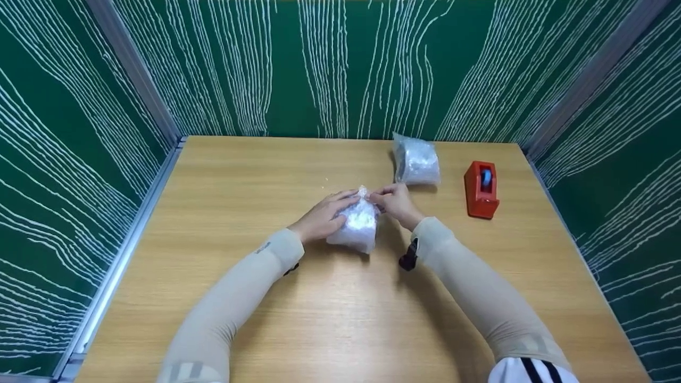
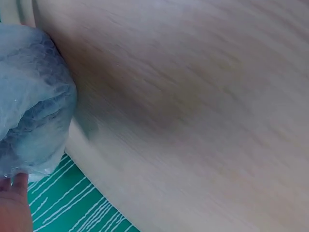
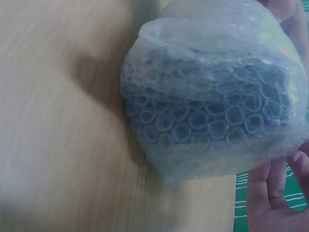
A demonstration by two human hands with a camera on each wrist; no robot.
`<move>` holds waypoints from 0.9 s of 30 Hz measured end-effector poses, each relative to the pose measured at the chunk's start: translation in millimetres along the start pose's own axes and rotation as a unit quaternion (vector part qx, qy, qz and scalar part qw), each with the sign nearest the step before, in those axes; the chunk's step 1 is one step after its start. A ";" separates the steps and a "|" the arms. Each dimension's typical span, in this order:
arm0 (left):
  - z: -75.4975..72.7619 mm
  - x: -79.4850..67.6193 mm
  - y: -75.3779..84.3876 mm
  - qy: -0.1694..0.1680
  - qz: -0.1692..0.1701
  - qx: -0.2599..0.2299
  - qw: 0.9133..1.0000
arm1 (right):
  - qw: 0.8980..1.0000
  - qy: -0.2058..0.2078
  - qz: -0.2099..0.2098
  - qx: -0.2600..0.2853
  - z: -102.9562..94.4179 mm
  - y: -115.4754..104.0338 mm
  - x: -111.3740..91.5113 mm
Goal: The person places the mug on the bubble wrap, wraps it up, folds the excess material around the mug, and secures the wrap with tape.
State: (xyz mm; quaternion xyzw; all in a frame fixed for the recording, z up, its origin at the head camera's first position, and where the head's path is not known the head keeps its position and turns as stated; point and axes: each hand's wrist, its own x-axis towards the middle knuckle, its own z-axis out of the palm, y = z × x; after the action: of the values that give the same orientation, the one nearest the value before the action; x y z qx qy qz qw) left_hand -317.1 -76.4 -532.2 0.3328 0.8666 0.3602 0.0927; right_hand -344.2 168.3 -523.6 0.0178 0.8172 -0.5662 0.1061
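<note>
A bubble-wrapped package (image 1: 357, 226) sits in front of me near the middle of the table, its clear wrap bunched at the far end. My left hand (image 1: 329, 213) holds its left side, thumb toward me and fingers along the far part. At the far right corner, my right hand (image 1: 396, 204) pinches the wrap between thumb and fingers. The right wrist view shows the package (image 3: 203, 111) close up, with rows of round bubbles over something dark; its contents are hidden. Fingers touch the lower edge of the package (image 2: 34, 96) in the left wrist view.
A second bubble-wrapped package (image 1: 417, 162) stands at the back, right of centre. Further right is a red tape dispenser (image 1: 481, 189) with a blue roll core. Green panels (image 1: 287, 69) with white wavy lines wall in the wooden table (image 1: 223, 213) at the back and sides.
</note>
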 end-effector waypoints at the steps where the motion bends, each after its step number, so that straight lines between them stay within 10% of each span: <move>1: -0.5 -0.5 0.3 -0.008 -0.007 0.009 1.000 | 1.000 -0.006 0.006 0.010 0.1 0.8 -0.3; 27: -15.3 13.0 14.4 -0.058 -0.066 0.012 0.996 | 0.990 -0.137 -0.034 -0.025 -28.3 18.3 -17.2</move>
State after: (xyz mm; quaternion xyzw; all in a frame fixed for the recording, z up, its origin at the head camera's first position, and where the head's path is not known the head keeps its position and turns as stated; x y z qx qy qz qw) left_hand -325.8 -69.2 -510.2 0.2964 0.8841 0.3230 0.1619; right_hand -329.0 202.8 -527.6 -0.0901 0.8090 -0.5460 0.1980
